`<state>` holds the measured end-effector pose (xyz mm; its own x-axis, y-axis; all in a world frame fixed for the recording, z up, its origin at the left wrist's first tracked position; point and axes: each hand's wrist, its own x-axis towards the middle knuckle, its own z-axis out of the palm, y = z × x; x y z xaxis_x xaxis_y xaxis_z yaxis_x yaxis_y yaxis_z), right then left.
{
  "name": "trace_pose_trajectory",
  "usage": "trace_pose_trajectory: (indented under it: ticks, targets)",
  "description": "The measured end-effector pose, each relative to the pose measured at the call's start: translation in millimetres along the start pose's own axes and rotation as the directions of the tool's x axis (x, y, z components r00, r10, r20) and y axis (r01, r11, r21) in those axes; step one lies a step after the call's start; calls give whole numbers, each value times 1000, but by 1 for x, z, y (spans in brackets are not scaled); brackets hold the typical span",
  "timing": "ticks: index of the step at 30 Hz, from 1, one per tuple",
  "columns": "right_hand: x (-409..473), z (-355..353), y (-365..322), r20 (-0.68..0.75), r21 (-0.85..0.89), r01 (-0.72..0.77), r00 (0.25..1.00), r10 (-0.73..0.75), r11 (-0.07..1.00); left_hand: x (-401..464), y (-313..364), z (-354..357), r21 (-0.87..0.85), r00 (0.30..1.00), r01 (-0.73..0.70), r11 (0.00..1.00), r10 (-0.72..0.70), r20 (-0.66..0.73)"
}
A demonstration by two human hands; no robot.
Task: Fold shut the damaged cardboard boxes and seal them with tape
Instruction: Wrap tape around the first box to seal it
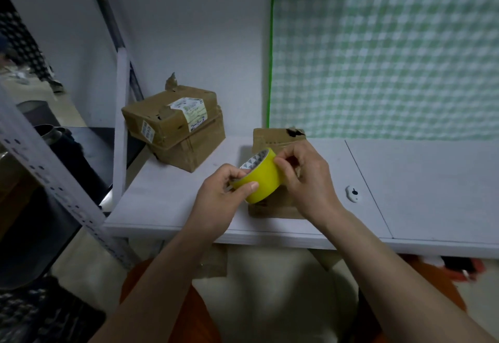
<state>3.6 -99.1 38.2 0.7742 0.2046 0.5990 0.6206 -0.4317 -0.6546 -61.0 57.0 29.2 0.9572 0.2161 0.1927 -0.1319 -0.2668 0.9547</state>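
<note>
We see three cardboard boxes on the white worktop (167, 202). Two are stacked near its back left corner: the upper box (167, 116) sits skewed on the lower box (194, 145), its flaps down, a torn scrap of brown tape sticking up at its back edge and a white shipping label across its top. What either holds is hidden from us. The third box (272, 209) lies flat-looking near the front edge, mostly covered by the hands; its far end shows creased brown card and a dark torn patch, and we cannot tell whether it is closed.

The roll of yellow tape (260, 178) hangs in the air just above that third box, between both hands. Our left hand (216, 197) grips the roll from the left, thumb pressed on the smooth yellow outer band and fingers curled in at the core. Our right hand (305, 175) pinches at the roll's upper right rim, fingertips bent tight onto the band; whether a loose tape end is caught there is too small for us to tell. The roll is a broad, short cylinder, glossy outside, with a white printed cardboard core showing at its open end.

A small white fitting (353, 193) with a dark hole sits on the worktop right of the hands, beside a thin seam. A green-and-white checked cloth (391, 51) hangs behind the back edge.
</note>
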Motion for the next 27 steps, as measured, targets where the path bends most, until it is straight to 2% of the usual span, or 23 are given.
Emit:
trace_pose_trajectory:
  ticks: [4, 7, 11, 15, 18, 21, 23, 25, 27]
  targets:
    - [-4, -4, 4, 39, -44, 38, 999, -37, 998, -1, 8, 10, 3, 1000, -20, 1000, 20, -3]
    - [-5, -10, 6, 93, -39, 44, 995, -40, 998, -2, 8, 14, 4, 998, -44, 999, 44, 48]
    - [-7, -14, 0, 177, -91, 137, 977, -119, 986, -2, 10, 19, 297, 976, -215, 930, 214, 39]
    - [-6, -18, -7, 195, -159, 210, 964, -178, 965, -2, 26, 26, 74, 994, -90, 993, 85, 70]
    - [-4, -22, -8, 146, -150, 199, 973, -178, 968, 3, 33, 23, 91, 984, -149, 985, 139, 108]
    - [-2, -25, -10, 127, -136, 165, 981, -148, 977, 10, 39, 22, 113, 986, -121, 986, 106, 126]
    - [-4, -26, -13, 131, -208, 250, 965, -226, 946, 11, 40, 26, 126, 994, -90, 988, 82, 71]
    - [-7, -25, -14, 148, -208, 324, 943, -298, 923, 11, 40, 29, 123, 997, -71, 990, 71, 6]
    - [-6, -25, -12, 123, -148, 283, 956, -266, 948, 11, 39, 30, 122, 997, -68, 990, 71, -22]
